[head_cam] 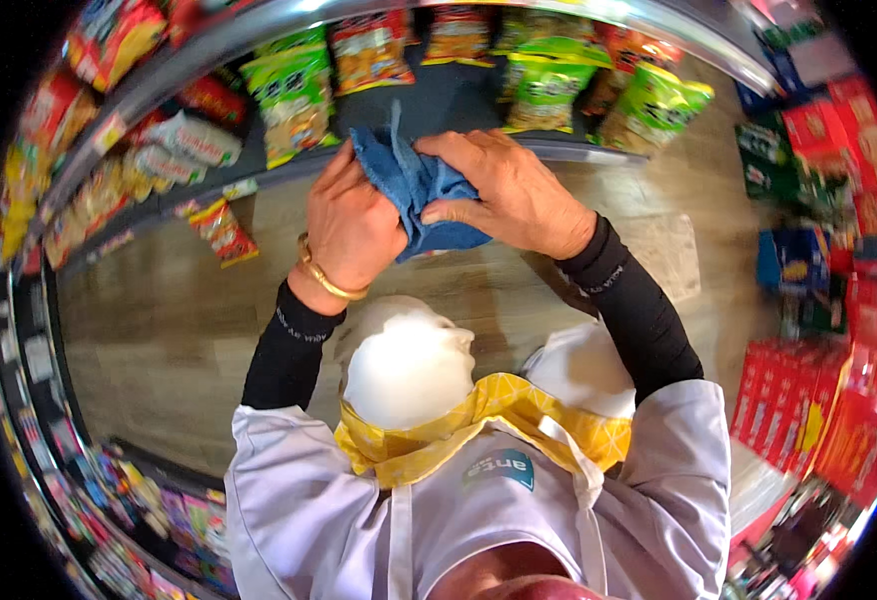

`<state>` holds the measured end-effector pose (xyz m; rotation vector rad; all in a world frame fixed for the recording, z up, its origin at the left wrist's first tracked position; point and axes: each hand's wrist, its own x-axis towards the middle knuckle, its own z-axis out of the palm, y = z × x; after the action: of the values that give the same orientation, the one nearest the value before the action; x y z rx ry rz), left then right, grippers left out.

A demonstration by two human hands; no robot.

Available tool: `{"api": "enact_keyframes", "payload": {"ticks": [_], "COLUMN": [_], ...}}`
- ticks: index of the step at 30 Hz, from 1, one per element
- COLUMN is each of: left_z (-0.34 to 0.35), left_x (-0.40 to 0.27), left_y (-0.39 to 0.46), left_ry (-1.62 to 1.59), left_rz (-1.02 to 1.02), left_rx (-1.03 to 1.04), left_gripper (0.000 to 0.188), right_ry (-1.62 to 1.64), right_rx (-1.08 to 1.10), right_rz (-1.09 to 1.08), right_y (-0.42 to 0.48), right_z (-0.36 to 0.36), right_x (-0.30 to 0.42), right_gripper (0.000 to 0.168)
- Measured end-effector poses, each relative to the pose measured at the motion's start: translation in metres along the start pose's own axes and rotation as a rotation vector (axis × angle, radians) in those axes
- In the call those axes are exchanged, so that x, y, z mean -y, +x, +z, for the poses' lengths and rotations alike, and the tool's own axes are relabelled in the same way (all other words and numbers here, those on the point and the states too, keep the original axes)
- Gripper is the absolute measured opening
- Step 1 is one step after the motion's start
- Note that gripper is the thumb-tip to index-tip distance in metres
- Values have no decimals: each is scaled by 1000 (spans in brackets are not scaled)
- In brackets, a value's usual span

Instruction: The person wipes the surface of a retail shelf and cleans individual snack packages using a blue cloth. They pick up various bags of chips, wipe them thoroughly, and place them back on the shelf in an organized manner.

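Note:
Both hands grip a bunched blue cloth [450, 191] in front of the lower shelf. My left hand [352, 217], with a gold bangle at the wrist, is closed on the cloth's left side, its fingertips hidden. On the other side, my right hand [510, 187] pinches the folds between thumb and fingers. Just beyond the cloth runs a dark grey shelf board [438, 94] with a bare stretch in its middle. A green snack bag [292, 97] stands to the left of that stretch, and another green bag [551, 90] to the right.
A green bag [652, 105] leans at the shelf's right end. One small red snack bag [225, 232] hangs out past the left shelf edge. Stacked red boxes [787, 397] line the right side. Wood-look flooring [183, 337] lies below, with a pale flat piece [660, 255] on it.

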<state>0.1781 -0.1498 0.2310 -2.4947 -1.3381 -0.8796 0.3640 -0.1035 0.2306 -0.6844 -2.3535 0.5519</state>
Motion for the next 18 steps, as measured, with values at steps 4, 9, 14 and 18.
{"api": "enact_keyframes", "payload": {"ticks": [4, 9, 14, 18], "left_z": [9, 10, 4, 8], "left_x": [-27, -43, -48, -35], "left_y": [33, 53, 68, 70], "left_ry": [-15, 60, 55, 120], "left_rz": [150, 202, 188, -120], "left_rx": [-5, 43, 114, 209], "left_gripper": [24, 13, 14, 7], "right_ry": [23, 136, 308, 983], "right_rx": [-83, -130, -347, -889], "right_rz": [84, 243, 275, 433], "right_y": [-35, -65, -86, -107], "right_z": [-29, -65, -71, -75], "right_x": [-7, -17, -36, -62], "right_gripper": [46, 45, 45, 29]}}
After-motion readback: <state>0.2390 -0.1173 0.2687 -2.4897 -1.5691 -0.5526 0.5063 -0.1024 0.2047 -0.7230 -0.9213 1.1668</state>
